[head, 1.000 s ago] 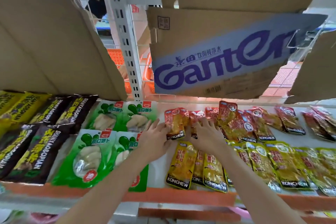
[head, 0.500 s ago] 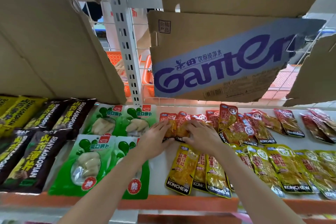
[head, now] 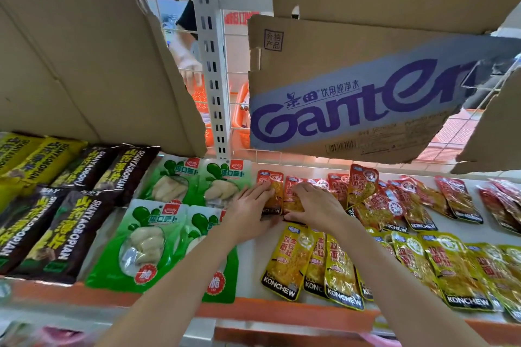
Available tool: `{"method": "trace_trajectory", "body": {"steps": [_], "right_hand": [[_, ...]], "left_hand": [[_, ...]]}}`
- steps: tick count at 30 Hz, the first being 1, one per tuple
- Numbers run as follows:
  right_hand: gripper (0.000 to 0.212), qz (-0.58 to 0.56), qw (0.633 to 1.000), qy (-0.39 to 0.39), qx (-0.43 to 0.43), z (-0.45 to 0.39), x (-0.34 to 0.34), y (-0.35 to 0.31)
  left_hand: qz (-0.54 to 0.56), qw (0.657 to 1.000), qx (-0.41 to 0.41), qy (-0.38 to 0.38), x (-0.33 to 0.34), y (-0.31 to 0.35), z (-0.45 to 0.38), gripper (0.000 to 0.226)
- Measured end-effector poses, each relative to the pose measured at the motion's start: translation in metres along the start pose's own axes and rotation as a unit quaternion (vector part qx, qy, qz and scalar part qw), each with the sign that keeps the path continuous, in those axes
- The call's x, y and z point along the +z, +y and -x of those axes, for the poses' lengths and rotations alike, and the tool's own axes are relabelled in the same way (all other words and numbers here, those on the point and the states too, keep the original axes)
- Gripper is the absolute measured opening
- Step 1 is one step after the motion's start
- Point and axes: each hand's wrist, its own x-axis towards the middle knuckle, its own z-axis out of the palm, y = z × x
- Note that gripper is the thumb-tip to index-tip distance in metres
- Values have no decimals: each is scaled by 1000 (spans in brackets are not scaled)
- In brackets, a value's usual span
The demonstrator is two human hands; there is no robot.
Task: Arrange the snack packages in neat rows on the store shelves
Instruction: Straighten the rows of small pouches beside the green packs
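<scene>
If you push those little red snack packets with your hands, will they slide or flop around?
Probably slide: the red packets look glossy and lie flat on the smooth shelf. They seem thin and soft, so likely floppy and light when lifted. One red packet stands propped above the row and may tip.

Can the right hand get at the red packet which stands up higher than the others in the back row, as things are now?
Probably yes. The right hand presses on red packets beside the raised red packet, which lies just to its right, with only flat packets between. The Ganten cardboard hangs behind and above.
</scene>
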Motion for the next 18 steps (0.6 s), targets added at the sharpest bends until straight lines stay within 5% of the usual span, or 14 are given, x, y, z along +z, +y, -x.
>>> {"method": "trace_trajectory", "body": {"steps": [10,18], "right_hand": [[85,-13,999,-23,-29,10,2,9],[44,-6,994,92,-54,18,9,10]], "left_hand": [[45,999,-5,28,7,-1,3,69],[68,997,-18,36,4,3,3,60]]}}
